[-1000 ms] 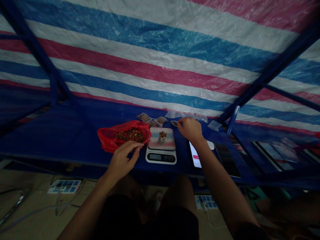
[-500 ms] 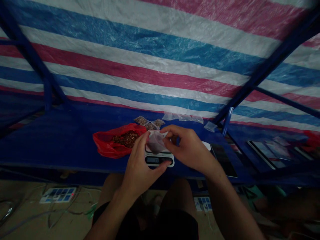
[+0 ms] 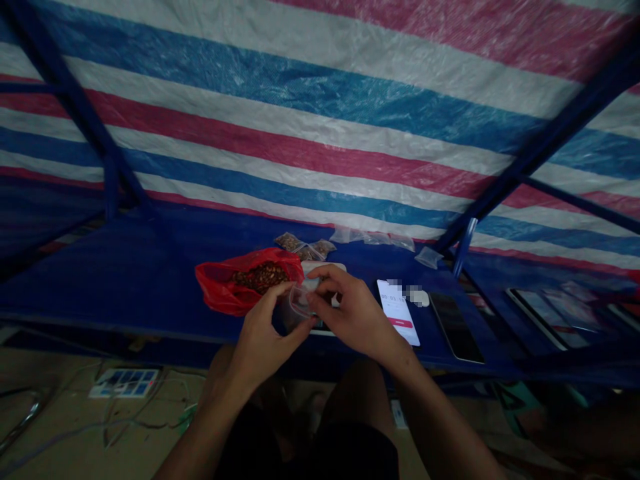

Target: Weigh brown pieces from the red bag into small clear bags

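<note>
A small clear plastic bag (image 3: 296, 308) is between my two hands, its mouth spread and facing up to the right. My left hand (image 3: 263, 337) grips its side, with thumb and forefinger apart around it. My right hand (image 3: 347, 310) pinches at the bag's rim; its fingertips partly hide the mouth. Beneath and behind them sits a white digital scale (image 3: 330, 265), mostly covered by the hands. Just left of the scale lies an open red plastic bag (image 3: 215, 290) of brown, nut-like or seed-like pieces (image 3: 265, 275).
Several filled small bags (image 3: 310, 250) and flat clear bags (image 3: 375, 238) lie at the back of the blue table (image 3: 150, 280). To the right are a lit phone (image 3: 397, 313) and a dark phone (image 3: 455, 327). Blue frame posts (image 3: 465, 247) stand at both sides.
Both hands have brought the small bag toward me and slightly left, off the scale's top. Its mouth now shows spread apart. The lit phone has come into view beside my right hand.
</note>
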A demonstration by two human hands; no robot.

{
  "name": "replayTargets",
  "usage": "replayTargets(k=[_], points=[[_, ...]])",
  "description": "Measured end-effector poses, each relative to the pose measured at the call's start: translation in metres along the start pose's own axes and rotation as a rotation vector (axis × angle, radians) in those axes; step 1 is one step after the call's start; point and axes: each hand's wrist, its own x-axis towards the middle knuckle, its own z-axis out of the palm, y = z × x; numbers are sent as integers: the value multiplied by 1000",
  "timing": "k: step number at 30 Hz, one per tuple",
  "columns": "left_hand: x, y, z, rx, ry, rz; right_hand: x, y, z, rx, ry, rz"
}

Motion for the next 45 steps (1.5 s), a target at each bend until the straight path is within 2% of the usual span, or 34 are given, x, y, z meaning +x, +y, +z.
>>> replayTargets(k=[3,5,7,11,15,22,34,40,45], points=[[4,-9,-4,3,-8,-4,2,15,-8,-3,114,18],[9,-16,-8,13,-19,-12,4,33,-17,-57,250,15],[17,-22,-12,57,-45,-19,5,55,-25,-120,313,13],[30,-30,-16,160,-143,3,5,92,-28,-181,252,89],[36,-38,-11,212,-197,37,12,106,-20,-260,200,96],[46,-44,-3,238,-223,83,23,91,-23,-365,126,33],[48,-41,8,208,-223,117,37,58,-31,-484,-101,-264],[46,-41,9,182,-210,119,44,42,-32,-448,-238,-331],[45,-40,9,114,-191,110,49,28,-35,-442,-257,-372]])
